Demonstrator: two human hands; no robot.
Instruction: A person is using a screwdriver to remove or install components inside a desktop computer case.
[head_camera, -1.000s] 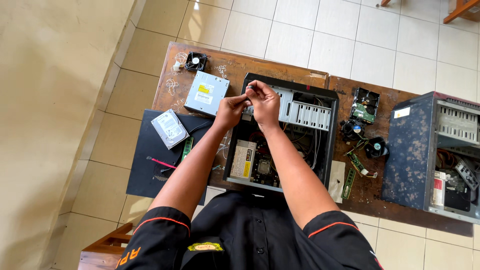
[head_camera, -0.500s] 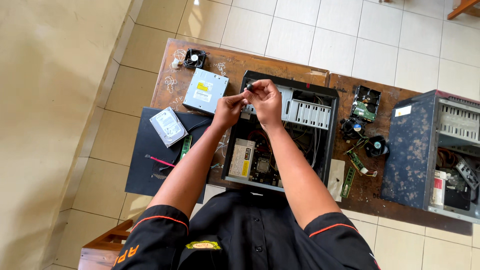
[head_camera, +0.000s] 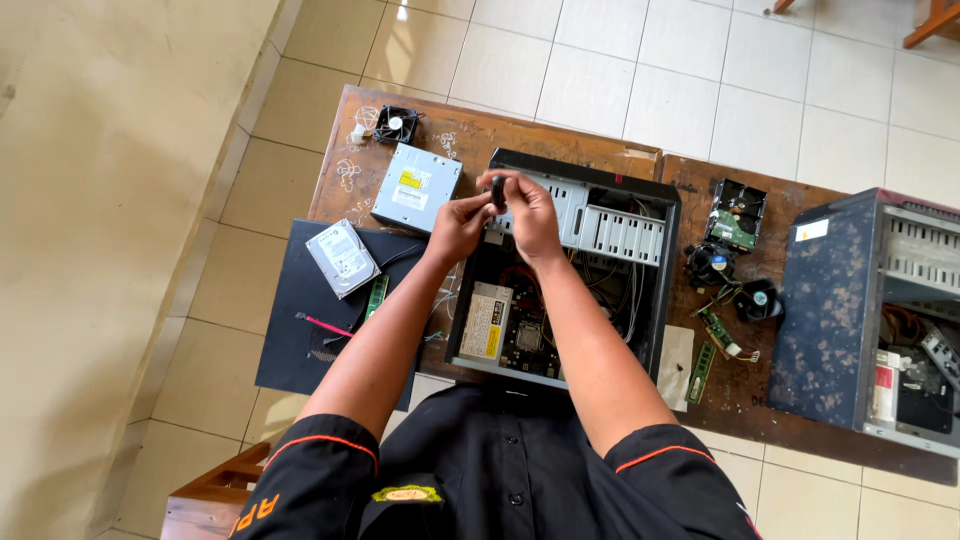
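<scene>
Wooden and scuffed, the table (head_camera: 560, 140) fills the middle of my view, set on pale floor tiles (head_camera: 640, 70). On its right end a second, dusty blue-grey computer case (head_camera: 830, 300) lies with its open side turned right. At the centre sits the open black computer case (head_camera: 660, 290), its motherboard (head_camera: 520, 335) and a boxy power supply (head_camera: 487, 322) showing below my arms, a pale drive cage (head_camera: 620, 232) at the top. A dark panel (head_camera: 300, 310) lies at the table's left edge, carrying a silver hard drive (head_camera: 342, 258), a green memory stick (head_camera: 377, 295) and a red-handled tool (head_camera: 325, 325). Just above it rests a grey optical drive (head_camera: 416, 188), with a small black fan (head_camera: 396, 123) near the far corner. Right of the open case I see another hard drive (head_camera: 738, 215) with its green board up, two more fans (head_camera: 757, 299), and loose memory sticks (head_camera: 703, 372).

My left hand (head_camera: 458, 225) and right hand (head_camera: 530, 212) meet over the top-left corner of the open case, fingers pinched narrow together around a small dark part (head_camera: 498, 190). It sits between the fingertips of both hands, held up off the case; it is too small for me to tell what it is.
</scene>
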